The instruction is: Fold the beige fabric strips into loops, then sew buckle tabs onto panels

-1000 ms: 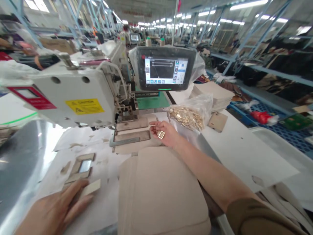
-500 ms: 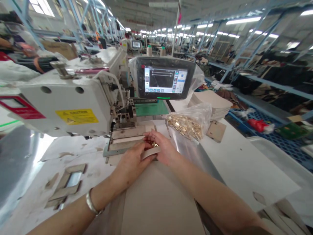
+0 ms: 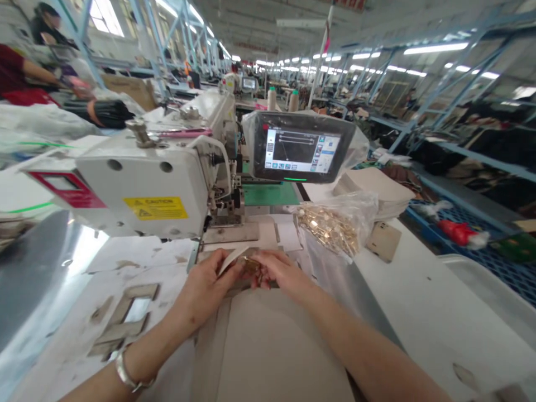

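as hands (image 3: pixel 240 271) meet, thin beige strip (image 3: pixel 233 259), shiny gold metal (image 3: pixel 250 261)

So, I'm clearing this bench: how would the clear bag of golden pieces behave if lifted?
The bag would probably sag: its plastic looks thin and crumpled. Shiny metallic pieces piled inside likely make it heavy for its size.

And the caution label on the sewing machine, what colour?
Yellow with dark print; the label shows best in the head view.
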### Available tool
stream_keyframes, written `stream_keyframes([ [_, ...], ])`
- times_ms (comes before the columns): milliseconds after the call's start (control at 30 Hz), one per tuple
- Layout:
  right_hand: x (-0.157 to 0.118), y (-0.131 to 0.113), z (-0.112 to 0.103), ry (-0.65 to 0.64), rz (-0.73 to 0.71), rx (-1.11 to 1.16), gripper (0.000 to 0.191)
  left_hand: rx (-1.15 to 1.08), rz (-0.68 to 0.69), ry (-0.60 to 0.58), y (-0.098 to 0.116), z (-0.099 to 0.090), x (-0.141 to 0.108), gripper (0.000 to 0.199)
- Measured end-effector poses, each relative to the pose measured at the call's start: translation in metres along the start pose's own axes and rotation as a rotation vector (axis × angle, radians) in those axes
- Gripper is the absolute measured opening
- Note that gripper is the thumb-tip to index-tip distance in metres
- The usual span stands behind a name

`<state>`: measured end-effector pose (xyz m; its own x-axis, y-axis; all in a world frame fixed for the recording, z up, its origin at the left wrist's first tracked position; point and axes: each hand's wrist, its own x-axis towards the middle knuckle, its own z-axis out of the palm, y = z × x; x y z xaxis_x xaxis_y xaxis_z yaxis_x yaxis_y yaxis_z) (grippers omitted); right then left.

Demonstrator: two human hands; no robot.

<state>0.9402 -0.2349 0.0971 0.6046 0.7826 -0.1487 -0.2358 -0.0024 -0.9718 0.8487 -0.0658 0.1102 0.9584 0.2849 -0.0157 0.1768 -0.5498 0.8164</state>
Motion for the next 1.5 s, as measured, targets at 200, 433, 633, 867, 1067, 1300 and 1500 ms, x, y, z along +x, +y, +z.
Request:
stream_keyframes([
  [200,0.002,-0.006,0.009,-0.021,0.086,-0.164,0.008,-0.035,0.078,-0.118,0.001,-0.004,-0.006,0.042],
  [433,0.001,-0.008,0.01,0.137,0.188,-0.107,0.007,0.508,0.378,0.134,-0.004,-0.018,-0.014,0.029],
  [633,-0.006,-0.012,0.015,0.157,-0.038,-0.66,0.018,0.899,0.741,0.353,-0.001,-0.008,-0.015,0.026],
  [867,-0.015,-0.008,0.03,0.08,-0.197,-1.131,0.017,0.813,0.757,0.248,-0.012,0.007,-0.009,0.022],
  [1067,0.004,0.008,0.002,0.145,-0.123,-0.878,0.016,0.726,0.78,0.203,-0.021,-0.008,-0.002,0.021],
  [1300,0.01,0.022,-0.006,0.135,-0.111,-0.818,0.016,0.646,0.657,0.145,-0.046,-0.079,-0.051,0.038],
  [1500,0.004,0.017,0.0,0.187,-0.15,-0.919,0.017,0.51,0.501,0.215,-0.072,-0.088,-0.088,0.033],
])
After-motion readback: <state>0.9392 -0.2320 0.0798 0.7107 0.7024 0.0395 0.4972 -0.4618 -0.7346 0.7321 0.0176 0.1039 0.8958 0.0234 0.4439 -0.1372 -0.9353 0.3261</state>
